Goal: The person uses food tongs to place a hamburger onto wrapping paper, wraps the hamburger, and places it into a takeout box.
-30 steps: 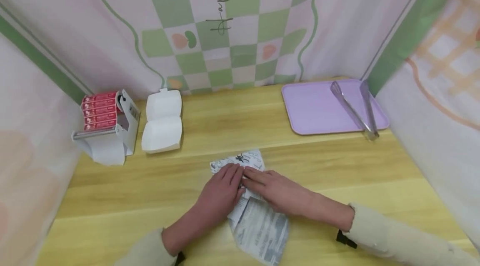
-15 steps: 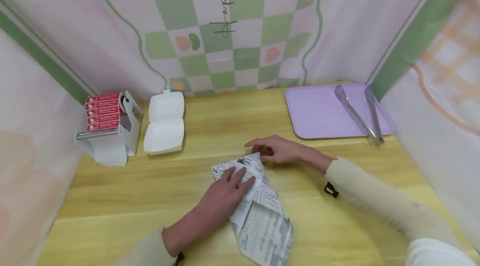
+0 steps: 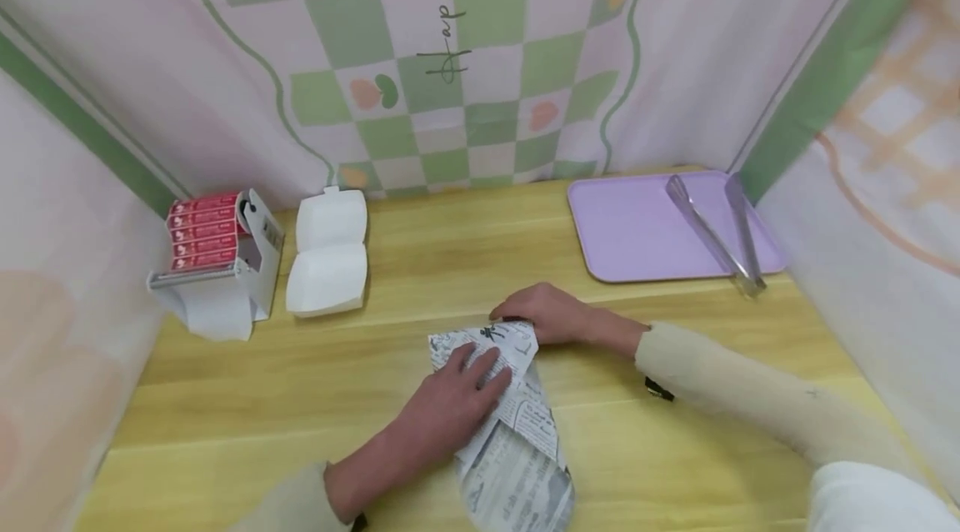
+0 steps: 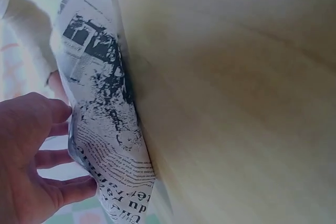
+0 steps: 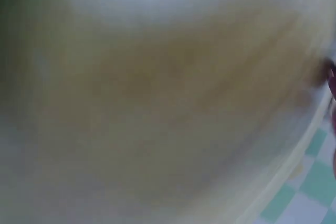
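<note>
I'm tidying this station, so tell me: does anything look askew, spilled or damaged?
One mild oddity: the silver metal tongs lie askew on the purple rectangular tray, their joined end jutting past its near rim instead of resting fully inside. I see no spill or damage.

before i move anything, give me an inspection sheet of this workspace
Surface: wood-grain tabletop
Job's things: folded newsprint paper, under the left hand
Clutter: white dispenser with a red-printed roll; open white box; metal tongs on a purple tray, joined end past the tray's near edge
Hands: left rests on the paper, fingers spread; right hand at the paper's far right corner, fingertips hidden, grip unclear
Cables: nothing seen
Surroundings: fabric backdrop, green checks, "Happy" lettering
</note>
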Tool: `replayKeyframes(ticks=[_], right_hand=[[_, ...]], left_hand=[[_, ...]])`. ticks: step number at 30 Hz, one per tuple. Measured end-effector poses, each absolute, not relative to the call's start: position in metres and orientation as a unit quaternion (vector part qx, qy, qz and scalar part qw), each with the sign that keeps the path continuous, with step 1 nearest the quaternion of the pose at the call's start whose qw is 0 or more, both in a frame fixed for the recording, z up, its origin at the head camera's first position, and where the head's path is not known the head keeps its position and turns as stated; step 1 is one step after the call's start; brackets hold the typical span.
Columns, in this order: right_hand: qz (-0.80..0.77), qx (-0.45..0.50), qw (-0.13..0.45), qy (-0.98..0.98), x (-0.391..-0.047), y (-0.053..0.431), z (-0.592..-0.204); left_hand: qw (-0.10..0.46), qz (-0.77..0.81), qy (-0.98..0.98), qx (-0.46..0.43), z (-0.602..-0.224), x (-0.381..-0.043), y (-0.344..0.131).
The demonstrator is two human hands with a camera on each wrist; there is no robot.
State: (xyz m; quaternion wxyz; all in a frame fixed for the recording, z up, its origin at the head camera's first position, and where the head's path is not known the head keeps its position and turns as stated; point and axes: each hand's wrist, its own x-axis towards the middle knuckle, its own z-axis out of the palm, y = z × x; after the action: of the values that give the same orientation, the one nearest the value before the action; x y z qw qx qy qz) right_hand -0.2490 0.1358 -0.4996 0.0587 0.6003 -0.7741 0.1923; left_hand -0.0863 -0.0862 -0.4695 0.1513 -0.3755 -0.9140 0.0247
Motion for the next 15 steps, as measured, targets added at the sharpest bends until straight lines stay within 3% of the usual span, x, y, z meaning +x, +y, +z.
replayKeyframes(ticks=[3,6,11,15], right_hand=[[0.124,0.644,0.187,-0.732,-0.25,0.124,-0.503],[0.099,0.656,0.258,-0.702,-0.25,0.118,-0.505],[0.104,0.655,0.306,-0.683,-0.248,0.117,-0.507],[0.105,0.65,0.307,-0.688,-0.247,0.116,-0.505]], left_hand=[[0.152,0.037,-0.913,-0.377,-0.472,-0.083,-0.087],[0.144,0.044,-0.915,-0.375,-0.473,-0.081,-0.088],[0.14,0.059,-0.912,-0.38,-0.474,-0.082,-0.087],[0.149,0.072,-0.911,-0.377,-0.473,-0.083,-0.088]])
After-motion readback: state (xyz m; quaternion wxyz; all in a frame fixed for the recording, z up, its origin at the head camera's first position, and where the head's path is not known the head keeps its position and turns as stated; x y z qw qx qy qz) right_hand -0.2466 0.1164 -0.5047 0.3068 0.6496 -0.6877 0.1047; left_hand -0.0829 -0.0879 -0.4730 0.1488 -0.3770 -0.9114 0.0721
